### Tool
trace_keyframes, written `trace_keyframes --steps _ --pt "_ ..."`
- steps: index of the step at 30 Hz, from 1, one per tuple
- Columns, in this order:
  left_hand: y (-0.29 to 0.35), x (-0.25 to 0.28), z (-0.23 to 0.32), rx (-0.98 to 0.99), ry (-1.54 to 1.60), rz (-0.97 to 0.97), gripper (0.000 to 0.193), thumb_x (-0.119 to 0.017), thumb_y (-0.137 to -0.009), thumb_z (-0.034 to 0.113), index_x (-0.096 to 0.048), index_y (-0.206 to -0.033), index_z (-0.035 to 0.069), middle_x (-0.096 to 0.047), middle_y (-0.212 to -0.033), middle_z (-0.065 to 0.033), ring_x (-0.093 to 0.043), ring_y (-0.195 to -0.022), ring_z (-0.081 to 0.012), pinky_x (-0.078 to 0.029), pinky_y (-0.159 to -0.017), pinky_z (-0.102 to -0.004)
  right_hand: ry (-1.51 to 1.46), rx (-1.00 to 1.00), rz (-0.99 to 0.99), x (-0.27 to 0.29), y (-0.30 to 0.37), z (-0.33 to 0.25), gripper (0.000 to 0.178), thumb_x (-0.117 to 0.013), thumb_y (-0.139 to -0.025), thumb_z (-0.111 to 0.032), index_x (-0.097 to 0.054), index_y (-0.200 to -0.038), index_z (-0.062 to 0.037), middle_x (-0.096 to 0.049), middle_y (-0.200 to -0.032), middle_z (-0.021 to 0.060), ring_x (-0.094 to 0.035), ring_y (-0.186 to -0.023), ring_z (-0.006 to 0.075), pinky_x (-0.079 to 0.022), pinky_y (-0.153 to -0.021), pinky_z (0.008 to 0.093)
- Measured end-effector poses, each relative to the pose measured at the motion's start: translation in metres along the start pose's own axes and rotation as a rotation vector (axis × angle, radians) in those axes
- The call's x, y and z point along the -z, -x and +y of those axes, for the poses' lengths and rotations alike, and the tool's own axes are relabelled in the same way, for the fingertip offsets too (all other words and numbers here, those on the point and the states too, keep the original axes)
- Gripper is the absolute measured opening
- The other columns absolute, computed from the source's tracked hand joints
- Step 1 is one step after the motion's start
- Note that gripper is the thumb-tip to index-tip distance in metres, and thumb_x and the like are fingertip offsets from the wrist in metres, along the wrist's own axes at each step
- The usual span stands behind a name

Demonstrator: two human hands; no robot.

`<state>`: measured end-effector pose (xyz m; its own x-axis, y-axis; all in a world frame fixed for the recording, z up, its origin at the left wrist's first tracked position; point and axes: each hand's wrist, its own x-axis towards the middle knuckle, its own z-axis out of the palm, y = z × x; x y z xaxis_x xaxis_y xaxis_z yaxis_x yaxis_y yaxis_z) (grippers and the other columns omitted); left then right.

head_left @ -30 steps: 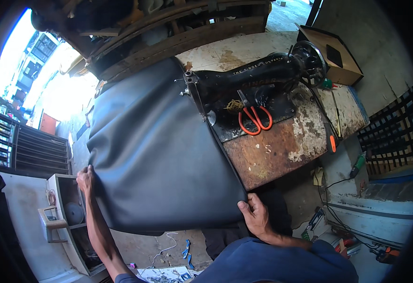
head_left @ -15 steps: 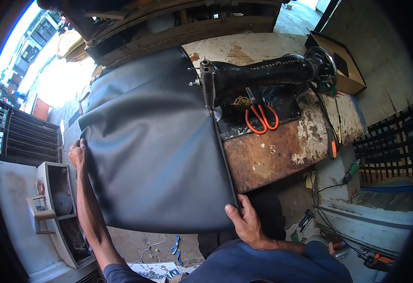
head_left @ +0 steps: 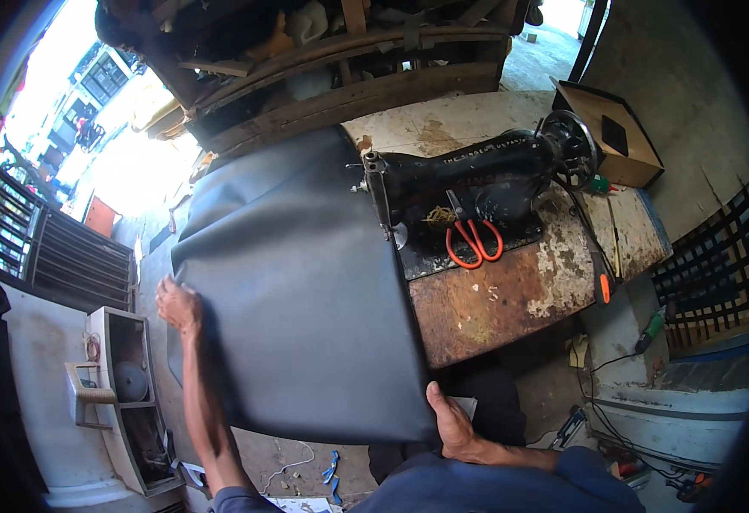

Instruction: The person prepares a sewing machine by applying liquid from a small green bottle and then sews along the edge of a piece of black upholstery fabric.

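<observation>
A large black sheet of leather-like material (head_left: pixel 306 299) spreads across the sewing table and hangs over its near left side. Its right edge runs up to the needle end of a black sewing machine (head_left: pixel 477 167). Closed at the sheet's left edge, my left hand (head_left: pixel 179 306) pinches the material, which puckers by the fingers. My right hand (head_left: pixel 458 427) grips the near right corner, thumb on top and the fingers hidden beneath. Orange-handled scissors (head_left: pixel 475 244) lean against the machine's base.
The worn wooden tabletop (head_left: pixel 494 308) lies right of the sheet. An open cardboard box (head_left: pixel 627 137) stands behind the machine's handwheel. An orange-tipped tool (head_left: pixel 604 289) lies at the table's right edge. Blue scraps (head_left: pixel 332 474) litter the floor; a shelf unit (head_left: pixel 131 385) stands at left.
My head view has shifted, so the scene sits lower. The left hand has drawn the sheet's left edge inward, and folds have smoothed out. The right hand stays at the near corner.
</observation>
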<state>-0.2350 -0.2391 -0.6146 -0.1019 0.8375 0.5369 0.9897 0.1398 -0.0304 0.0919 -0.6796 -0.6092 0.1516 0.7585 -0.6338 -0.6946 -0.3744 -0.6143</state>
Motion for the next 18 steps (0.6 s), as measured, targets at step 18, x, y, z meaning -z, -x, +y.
trace_keyframes --steps 18 --pt "0.165 0.140 0.250 -1.045 0.736 -0.528 0.064 -0.073 -0.089 0.051 -0.063 -0.142 0.014 -0.053 -0.155 -0.0084 -0.038 -0.150 -0.0342 -0.023 -0.125 -0.0538 -0.022 -0.107 -0.002 0.027 -0.016 0.031 0.068 -0.041 -0.110 -0.049 -0.052 -0.142 0.0104 -0.058 -0.143 0.0157 -0.054 -0.130 0.0230 -0.038 -0.116 0.0336"
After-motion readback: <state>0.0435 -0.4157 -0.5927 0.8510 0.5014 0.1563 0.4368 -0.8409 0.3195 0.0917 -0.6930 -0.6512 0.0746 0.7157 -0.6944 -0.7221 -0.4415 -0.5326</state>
